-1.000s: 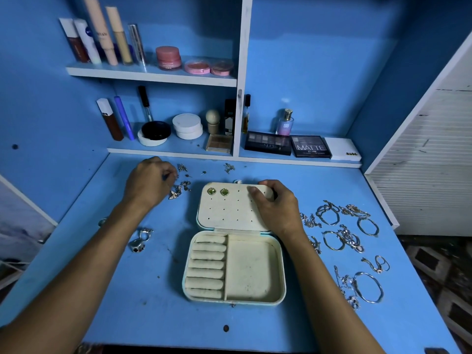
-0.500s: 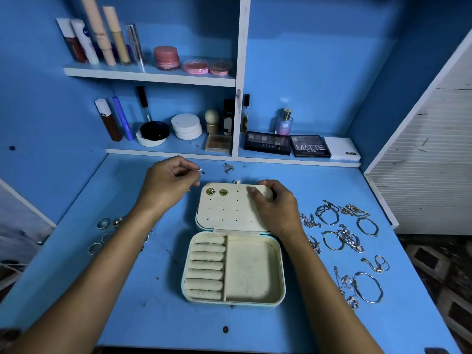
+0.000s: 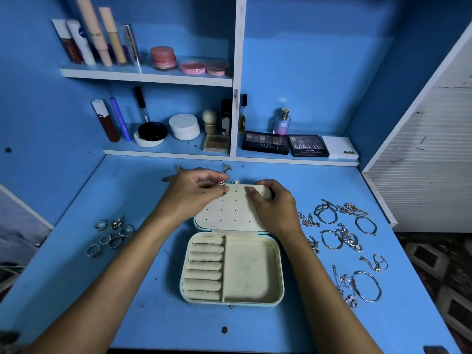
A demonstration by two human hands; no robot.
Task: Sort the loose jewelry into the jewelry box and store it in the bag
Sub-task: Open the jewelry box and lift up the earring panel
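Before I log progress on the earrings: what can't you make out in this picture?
Head view only:
- Earrings already set in the lid: mostly covered by the left hand.
- Stud pinched in the left hand: too small to tell its post or design.
- Lid's far right corner: covered by the right hand.
- Bag: not in view.

Both forearms are bare up to the picture's edge, with no sleeves visible. The left hand [image 3: 190, 194] and the right hand [image 3: 274, 204] wear no gloves.
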